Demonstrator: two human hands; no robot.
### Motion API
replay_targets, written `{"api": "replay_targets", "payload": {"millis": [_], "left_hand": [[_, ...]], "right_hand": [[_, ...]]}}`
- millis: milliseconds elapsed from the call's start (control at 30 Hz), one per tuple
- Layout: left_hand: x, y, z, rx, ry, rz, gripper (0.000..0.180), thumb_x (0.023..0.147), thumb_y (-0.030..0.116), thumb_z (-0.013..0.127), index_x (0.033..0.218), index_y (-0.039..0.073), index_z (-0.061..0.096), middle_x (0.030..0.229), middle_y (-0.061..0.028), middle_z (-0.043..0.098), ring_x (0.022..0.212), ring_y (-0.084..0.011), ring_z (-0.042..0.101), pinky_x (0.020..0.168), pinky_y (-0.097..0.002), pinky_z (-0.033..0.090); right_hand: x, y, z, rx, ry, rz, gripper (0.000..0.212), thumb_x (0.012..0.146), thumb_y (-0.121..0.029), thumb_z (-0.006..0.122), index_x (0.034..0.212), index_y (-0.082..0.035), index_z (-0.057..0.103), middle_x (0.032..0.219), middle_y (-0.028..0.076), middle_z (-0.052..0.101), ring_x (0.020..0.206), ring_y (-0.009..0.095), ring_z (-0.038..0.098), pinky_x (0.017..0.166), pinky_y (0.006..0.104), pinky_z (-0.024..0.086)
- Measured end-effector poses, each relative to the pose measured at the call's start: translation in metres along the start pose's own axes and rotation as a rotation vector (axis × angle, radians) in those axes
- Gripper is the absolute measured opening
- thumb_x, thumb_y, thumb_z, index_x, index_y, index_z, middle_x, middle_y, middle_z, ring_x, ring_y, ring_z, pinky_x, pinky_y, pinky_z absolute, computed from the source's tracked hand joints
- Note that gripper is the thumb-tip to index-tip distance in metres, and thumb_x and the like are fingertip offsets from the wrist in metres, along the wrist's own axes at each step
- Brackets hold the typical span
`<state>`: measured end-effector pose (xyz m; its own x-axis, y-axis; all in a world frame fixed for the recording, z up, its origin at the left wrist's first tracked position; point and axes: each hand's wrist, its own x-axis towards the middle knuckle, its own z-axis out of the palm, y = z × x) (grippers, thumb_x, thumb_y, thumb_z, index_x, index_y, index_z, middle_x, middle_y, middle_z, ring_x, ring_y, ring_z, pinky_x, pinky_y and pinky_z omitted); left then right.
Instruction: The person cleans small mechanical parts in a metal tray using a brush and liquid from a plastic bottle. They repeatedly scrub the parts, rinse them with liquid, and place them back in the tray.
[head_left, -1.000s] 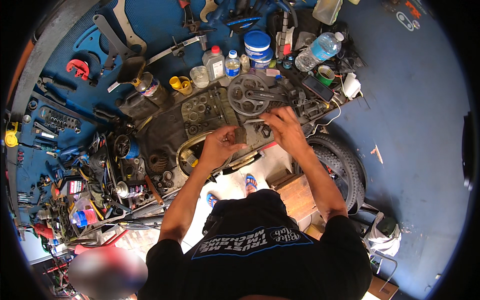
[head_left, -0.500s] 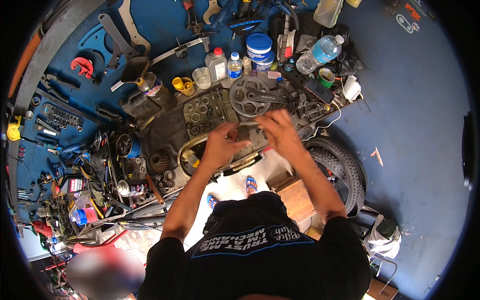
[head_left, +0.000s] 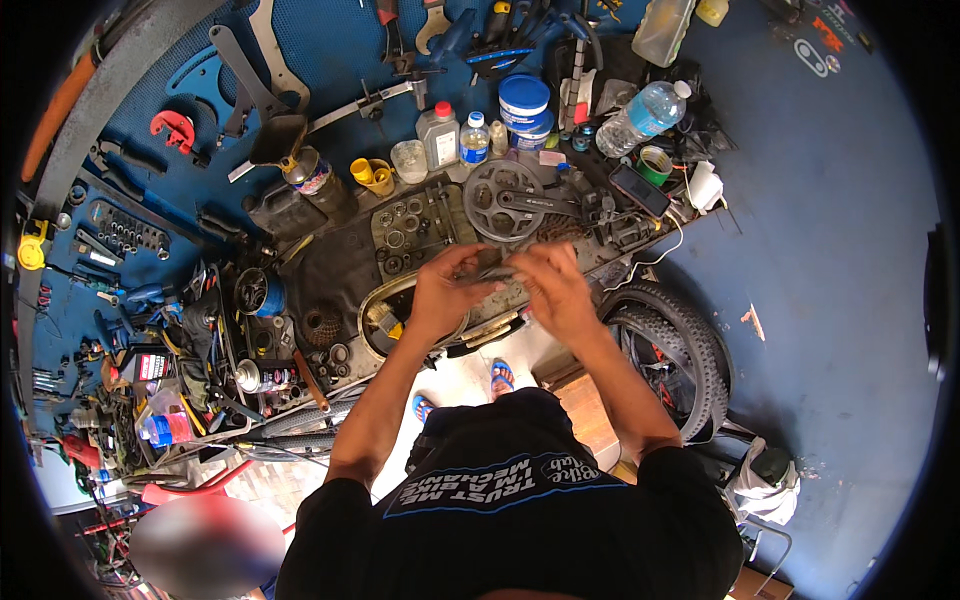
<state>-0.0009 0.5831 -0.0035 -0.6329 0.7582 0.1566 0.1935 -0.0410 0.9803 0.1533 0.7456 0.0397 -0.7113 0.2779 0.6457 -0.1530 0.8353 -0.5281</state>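
Observation:
My left hand (head_left: 447,293) and my right hand (head_left: 553,287) are close together above the workbench, fingertips meeting on a small dark metal part (head_left: 497,272) held between them. Its exact shape is hidden by my fingers. Just beyond my hands lies a black bicycle crankset with chainring (head_left: 505,201). A grey tray of small rings and washers (head_left: 405,229) sits to the left of it. An oval metal dish (head_left: 382,318) lies beneath my left wrist.
Bottles, a blue tub (head_left: 524,99) and a water bottle (head_left: 641,117) line the back of the bench (head_left: 330,262). Wrenches hang on the blue wall (head_left: 230,75). Black tyres (head_left: 678,340) lean to my right. Cluttered tools fill the left side (head_left: 180,340).
My two hands have drawn closer together over the bench, the right hand shifting left toward the left hand until the fingertips meet on the small part.

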Motion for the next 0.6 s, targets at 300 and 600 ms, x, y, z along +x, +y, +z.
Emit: {"api": "replay_targets", "payload": {"millis": [300, 600], "left_hand": [[-0.005, 0.018, -0.005, -0.268, -0.036, -0.18, 0.057, 0.083, -0.011, 0.085, 0.136, -0.005, 0.066, 0.11, -0.0076, 0.073, 0.078, -0.009, 0.065, 0.058, -0.027, 0.058], [-0.013, 0.014, -0.008, -0.513, -0.181, 0.071, 0.062, 0.085, -0.015, 0.079, 0.141, 0.0, 0.06, 0.134, -0.0168, 0.068, 0.104, -0.0204, 0.072, 0.078, -0.0336, 0.066]], "right_hand": [[-0.014, 0.007, 0.007, 0.005, 0.004, 0.051, 0.028, 0.092, 0.001, 0.074, 0.118, -0.007, 0.075, 0.111, 0.014, 0.068, 0.102, 0.036, 0.062, 0.088, 0.0415, 0.053], [-0.026, 0.024, -0.018, -0.18, 0.002, 0.164, 0.027, 0.093, 0.001, 0.073, 0.118, -0.007, 0.073, 0.107, 0.014, 0.066, 0.1, 0.035, 0.06, 0.088, 0.043, 0.051]]}}
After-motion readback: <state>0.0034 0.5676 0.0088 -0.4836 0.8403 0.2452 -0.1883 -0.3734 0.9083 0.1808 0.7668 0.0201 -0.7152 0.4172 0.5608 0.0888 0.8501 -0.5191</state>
